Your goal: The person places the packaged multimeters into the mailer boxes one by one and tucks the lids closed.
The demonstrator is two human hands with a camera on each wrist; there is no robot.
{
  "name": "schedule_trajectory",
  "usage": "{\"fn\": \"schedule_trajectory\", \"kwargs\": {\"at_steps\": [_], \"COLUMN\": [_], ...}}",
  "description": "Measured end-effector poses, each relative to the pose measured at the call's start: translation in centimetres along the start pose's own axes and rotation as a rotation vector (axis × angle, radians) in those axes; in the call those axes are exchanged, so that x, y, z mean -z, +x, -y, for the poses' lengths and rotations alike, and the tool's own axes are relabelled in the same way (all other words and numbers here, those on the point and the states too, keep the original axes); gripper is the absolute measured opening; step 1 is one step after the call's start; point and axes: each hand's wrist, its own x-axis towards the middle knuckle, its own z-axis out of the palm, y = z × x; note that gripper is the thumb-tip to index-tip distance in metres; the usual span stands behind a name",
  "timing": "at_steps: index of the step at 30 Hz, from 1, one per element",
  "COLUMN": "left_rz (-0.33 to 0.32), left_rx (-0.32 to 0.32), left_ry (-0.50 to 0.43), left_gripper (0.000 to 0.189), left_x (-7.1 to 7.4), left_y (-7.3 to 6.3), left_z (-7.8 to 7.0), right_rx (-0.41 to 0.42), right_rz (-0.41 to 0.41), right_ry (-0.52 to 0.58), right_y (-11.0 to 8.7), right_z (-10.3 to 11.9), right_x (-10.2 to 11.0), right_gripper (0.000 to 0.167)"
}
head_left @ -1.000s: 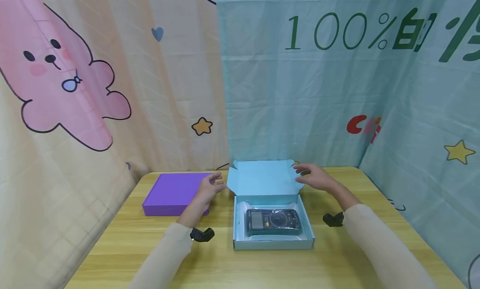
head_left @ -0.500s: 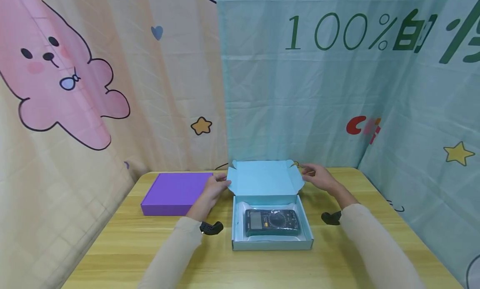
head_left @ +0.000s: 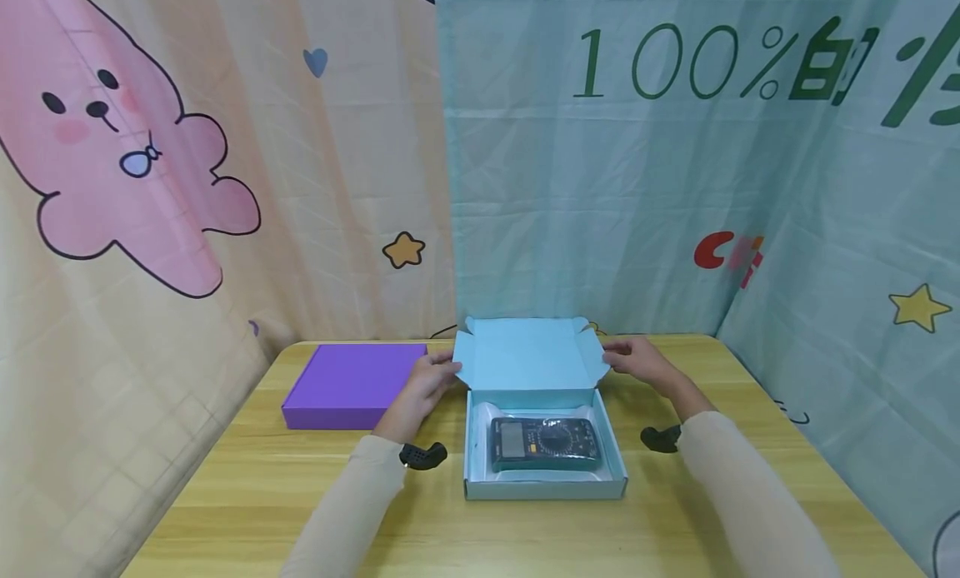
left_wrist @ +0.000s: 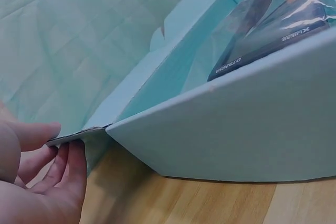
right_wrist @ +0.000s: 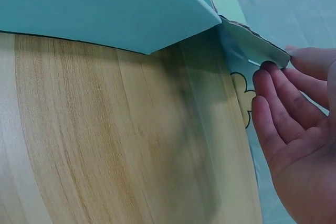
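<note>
A light blue cardboard box [head_left: 543,490] stands on the table with its lid [head_left: 534,353] folded back. Inside it, in clear plastic wrap, lies a dark multimeter [head_left: 546,445] with a grey screen and a round dial. My left hand [head_left: 422,390] pinches the lid's left side flap [left_wrist: 79,136], thumb on top and fingers beneath. On the other side my right hand [head_left: 647,366] pinches the right side flap [right_wrist: 257,45] between thumb and fingers. Both wrists carry small black cameras.
Left of the blue box lies a closed purple box [head_left: 352,386], close beside my left forearm. The wooden table [head_left: 247,486] meets printed curtains [head_left: 570,186] at the back and right.
My left hand has moved right from beside the purple box to the lid's left flap and taken hold. My right hand has come onto the right flap. The box stays in place.
</note>
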Motion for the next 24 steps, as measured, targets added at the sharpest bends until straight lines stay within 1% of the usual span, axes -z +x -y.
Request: {"fn": "schedule_trajectory", "kwargs": {"at_steps": [3,6,10,13,16,20,24], "left_rz": [-0.004,0.01,0.051,0.081,0.104,0.135,0.183], "left_rx": [0.007,0.002,-0.034,-0.062,-0.075,-0.073,-0.077], "left_ry": [-0.01,-0.015,-0.013,-0.003,-0.006,-0.024,-0.045], "left_gripper": [0.05,0.051,0.051,0.05,0.05,0.051,0.054], "left_x": [-0.02,0.07,0.2,0.22,0.25,0.21,0.07], "left_y": [-0.03,-0.05,0.02,0.16,0.21,0.04,-0.17], "left_z": [-0.07,-0.05,0.06,0.1,0.08,-0.05,-0.08], "right_rx": [0.006,0.014,0.016,0.008,-0.002,-0.025,-0.032], "right_rz": [-0.007,-0.012,0.0,0.026,0.056,0.073,0.091], "right_ry": [0.044,0.076,0.135,0.215,0.286,0.322,0.345], "right_y": [0.16,0.2,-0.04,-0.27,-0.51,-0.64,-0.62], "right_z": [-0.13,-0.31,-0.4,-0.65,-0.93,-0.91,-0.61], "right_x": [-0.08,-0.09,-0.06,0.09,0.27,0.27,0.11], "right_gripper": [0.051,0.051,0.055,0.058,0.06,0.064,0.065]}}
